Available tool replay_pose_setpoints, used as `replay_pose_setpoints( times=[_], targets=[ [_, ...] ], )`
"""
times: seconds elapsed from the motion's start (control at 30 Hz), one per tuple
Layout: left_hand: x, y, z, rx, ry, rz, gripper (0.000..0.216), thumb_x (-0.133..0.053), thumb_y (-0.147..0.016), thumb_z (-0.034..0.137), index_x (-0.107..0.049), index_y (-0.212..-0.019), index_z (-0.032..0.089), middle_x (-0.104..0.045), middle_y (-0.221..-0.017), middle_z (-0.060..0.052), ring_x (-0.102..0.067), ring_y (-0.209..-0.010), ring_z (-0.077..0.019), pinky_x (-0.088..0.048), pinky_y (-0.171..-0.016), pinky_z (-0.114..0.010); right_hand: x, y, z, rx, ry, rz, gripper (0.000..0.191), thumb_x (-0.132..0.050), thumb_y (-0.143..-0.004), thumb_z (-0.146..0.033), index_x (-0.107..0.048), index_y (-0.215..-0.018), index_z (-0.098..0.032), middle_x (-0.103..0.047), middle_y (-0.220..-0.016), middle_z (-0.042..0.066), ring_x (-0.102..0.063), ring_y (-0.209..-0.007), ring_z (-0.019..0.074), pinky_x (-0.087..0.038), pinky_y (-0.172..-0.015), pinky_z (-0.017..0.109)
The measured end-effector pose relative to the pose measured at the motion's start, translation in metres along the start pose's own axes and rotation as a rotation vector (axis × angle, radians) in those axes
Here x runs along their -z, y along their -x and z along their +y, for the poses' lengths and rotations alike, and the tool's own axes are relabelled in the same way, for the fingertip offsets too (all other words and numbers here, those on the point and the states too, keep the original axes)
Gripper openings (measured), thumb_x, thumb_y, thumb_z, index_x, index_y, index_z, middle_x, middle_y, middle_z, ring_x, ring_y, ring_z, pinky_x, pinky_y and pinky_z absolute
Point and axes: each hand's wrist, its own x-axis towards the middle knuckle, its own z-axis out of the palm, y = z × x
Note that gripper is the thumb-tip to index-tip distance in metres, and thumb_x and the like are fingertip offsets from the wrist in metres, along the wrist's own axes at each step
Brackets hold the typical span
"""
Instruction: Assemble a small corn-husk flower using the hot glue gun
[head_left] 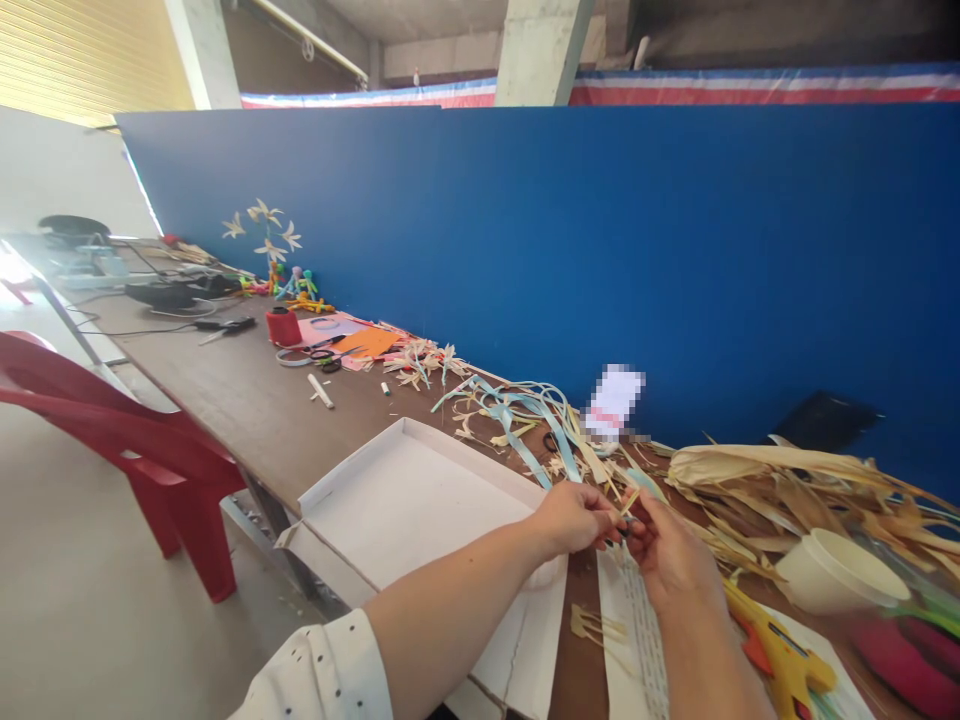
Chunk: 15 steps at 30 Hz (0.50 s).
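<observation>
My left hand (574,517) and my right hand (667,550) meet close together over the table's near right part, fingers of both closed in a pinch. Between the fingertips shows a thin, pale yellowish strip (629,502). Small dark spots show at the fingertips; I cannot tell what they are. Below the hands lies a white printed sheet (634,625), with thin pale strands (596,625) beside it. A shallow white box (442,500) with flaps spread sits by my left forearm. Light blue ribbon strips (517,440) lie just beyond my hands.
Dried corn husks (795,480), a cream cup (840,570) and a yellow glue gun (784,650) lie at right. Scissors (330,357), red thread (283,327) and husk flowers (270,235) are farther left. A blue partition (600,240) backs the table; a red chair (142,440) stands left.
</observation>
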Motion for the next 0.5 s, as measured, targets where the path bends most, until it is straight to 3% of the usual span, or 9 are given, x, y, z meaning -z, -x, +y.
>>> replay_pose_setpoints(
  times=[0.5],
  targets=[
    [-0.0004, -0.0007, 0.0001, -0.001, -0.027, 0.015, 0.007, -0.055, -0.075, 0.012, -0.061, -0.071, 0.011, -0.059, -0.058, 0.002, -0.046, -0.044, -0.0044, -0.041, -0.050, -0.018, 0.0010, -0.0019, 0.0025, -0.003, -0.001, -0.017, 0.033, -0.079, -0.057, -0.036, -0.069, -0.080, -0.014, -0.062, -0.070, 0.000, -0.044, -0.046, 0.0033, -0.037, -0.037, 0.011]
  ],
)
